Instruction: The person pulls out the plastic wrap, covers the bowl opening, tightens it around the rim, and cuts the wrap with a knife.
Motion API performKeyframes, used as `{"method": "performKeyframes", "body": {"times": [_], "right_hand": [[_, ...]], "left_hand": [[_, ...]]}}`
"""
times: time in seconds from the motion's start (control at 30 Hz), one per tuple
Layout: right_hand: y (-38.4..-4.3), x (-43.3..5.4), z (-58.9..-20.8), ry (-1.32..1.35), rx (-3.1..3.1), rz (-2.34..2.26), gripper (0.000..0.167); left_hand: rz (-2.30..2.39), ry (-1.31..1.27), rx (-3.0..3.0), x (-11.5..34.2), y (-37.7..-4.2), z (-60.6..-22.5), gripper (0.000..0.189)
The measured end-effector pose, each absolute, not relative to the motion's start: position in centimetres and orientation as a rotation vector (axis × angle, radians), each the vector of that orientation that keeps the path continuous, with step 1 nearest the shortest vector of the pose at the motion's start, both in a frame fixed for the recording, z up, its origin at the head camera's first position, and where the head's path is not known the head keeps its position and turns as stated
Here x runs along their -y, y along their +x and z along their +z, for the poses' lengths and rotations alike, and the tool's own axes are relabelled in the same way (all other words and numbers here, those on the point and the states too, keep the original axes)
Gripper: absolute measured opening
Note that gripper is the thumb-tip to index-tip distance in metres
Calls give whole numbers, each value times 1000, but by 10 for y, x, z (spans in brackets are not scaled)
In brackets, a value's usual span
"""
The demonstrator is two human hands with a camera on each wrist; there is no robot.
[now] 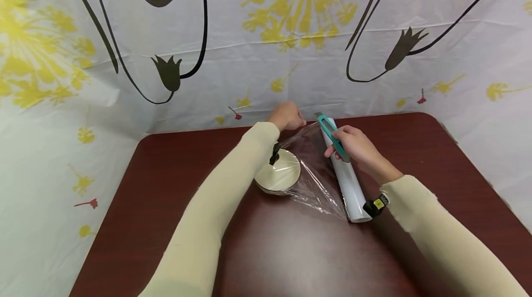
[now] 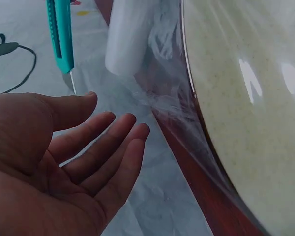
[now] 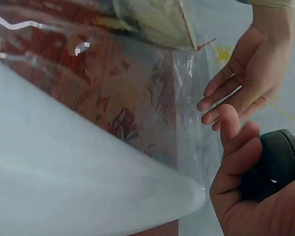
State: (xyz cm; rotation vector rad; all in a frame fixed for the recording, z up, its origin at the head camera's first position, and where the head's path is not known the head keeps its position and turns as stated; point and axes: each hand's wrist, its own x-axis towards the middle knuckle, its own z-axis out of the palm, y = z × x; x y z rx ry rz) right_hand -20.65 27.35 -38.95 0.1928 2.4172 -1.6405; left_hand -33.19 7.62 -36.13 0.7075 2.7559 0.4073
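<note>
My right hand grips a teal utility knife, its blade out and pointing toward the far side. Beneath that hand lies a white roll of plastic wrap. Clear film runs from the roll leftward over a round, pale dish with a glossy, covered top. Beyond the dish, my left hand hovers by the film's far edge. In the left wrist view its fingers are loosely bent, with nothing between them. The left forearm hides part of the dish in the head view.
Everything stands on a dark red-brown table with rounded far corners. A white sheet with yellow and dark flower prints hangs behind it and along both sides. Each wrist wears a small dark camera on a strap.
</note>
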Motion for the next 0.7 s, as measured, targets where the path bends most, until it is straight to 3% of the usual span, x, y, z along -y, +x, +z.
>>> {"method": "performKeyframes", "body": {"times": [0.37,0.57,0.7], "right_hand": [[-214,-272,-405,183,-2494,-1491,41],[-218,-268,-408,156,-2626,-1367,37],[-222,-268,-410,88,-2673,-1291,36]], "left_hand": [[354,556,-2719,-93,-333,-369,28],[338,520,-2666,-108,-372,-403,31],[405,514,-2694,-102,-343,-381,30]]}}
